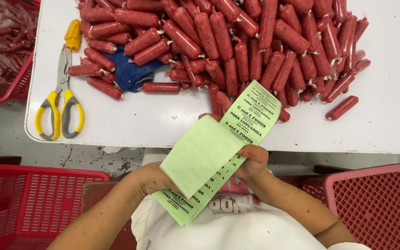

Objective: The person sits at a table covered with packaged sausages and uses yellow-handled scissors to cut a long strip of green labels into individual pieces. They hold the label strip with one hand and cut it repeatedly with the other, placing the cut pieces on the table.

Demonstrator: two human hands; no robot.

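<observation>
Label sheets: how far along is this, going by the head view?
Done: a large pile of red sausages lies filled and tied on the white table, scissors set aside. In hand: both hands hold a stack of green label sheets, left hand under it, right hand peeling the top sheet. Left: no sausage shows a green label, and the red baskets near the person look unfilled.

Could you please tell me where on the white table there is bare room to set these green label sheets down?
The white table is bare along its right side, beyond the lone red sausage, and along the near edge between the yellow-handled scissors and the pale green label sheets. The far middle is crowded with the heap of red sausages and the blue cloth.
</observation>
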